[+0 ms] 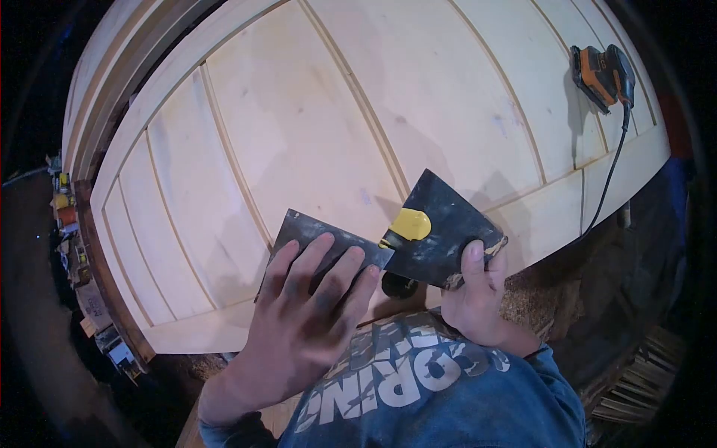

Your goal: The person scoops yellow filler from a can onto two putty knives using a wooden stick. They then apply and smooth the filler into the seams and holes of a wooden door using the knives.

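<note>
Fingers spread over its upper face, my left hand [310,310] holds a dark rectangular plate [328,233]. My right hand [479,295] grips a second dark square plate [452,213] by its lower right corner, with the thumb on top. A round yellow blob [411,224] of paste lies near the left edge of the square plate. The right edge of the left plate meets or overlaps that edge, where a little yellow shows. Both plates are above the pale wooden panel [284,112].
An orange and black sander [603,77] rests on the panel at the upper right, its cord [614,168] running down over the panel's edge. A round black object [399,285] is below the plates. Assorted items [89,299] lie at far left; wood strips [642,377] are at lower right.
</note>
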`<state>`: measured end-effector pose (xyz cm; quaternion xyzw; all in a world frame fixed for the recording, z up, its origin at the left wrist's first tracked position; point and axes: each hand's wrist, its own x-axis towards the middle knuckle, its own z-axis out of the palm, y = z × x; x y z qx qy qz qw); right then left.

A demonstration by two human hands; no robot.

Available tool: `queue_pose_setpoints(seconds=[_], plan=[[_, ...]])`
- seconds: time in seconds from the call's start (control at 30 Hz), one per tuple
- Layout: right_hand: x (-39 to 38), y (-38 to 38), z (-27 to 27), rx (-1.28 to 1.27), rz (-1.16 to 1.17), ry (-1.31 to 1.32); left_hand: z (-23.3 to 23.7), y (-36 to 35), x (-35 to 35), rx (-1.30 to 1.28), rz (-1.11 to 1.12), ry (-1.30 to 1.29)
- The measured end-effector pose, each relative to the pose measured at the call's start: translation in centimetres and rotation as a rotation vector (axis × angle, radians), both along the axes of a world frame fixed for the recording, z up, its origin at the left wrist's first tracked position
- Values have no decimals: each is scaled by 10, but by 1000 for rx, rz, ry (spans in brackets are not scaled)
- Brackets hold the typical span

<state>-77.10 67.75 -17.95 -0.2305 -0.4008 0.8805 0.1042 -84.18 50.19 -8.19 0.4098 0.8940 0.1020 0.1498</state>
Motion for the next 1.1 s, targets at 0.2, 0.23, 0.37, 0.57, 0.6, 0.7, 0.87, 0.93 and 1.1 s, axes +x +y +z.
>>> queue_pose_setpoints(seconds=[0.2,0.23,0.37,0.57,0.6,0.7,0.87,0.93,1.1], plan=[[2,8,-6,61,-28,-130,-13,-21,-3,106,68,-313],[0,11,-6,99,-40,-148,-13,-24,-6,178,231,-493],[-15,29,-18,191,-90,-162,-19,-39,-17,423,622,-940],[-17,55,-20,258,-172,-317,-28,-35,-23,279,522,-806],[-18,62,-16,202,-126,-265,-25,-26,-22,188,451,-717],[-7,81,-18,322,-51,-236,-35,-23,-16,143,310,-596],[25,106,-51,66,-72,-55,-47,-6,-10,-7,269,-603],[25,108,-56,80,21,67,-48,1,-12,-45,256,-598],[34,116,-58,-145,42,134,-52,11,-9,-84,225,-614]])
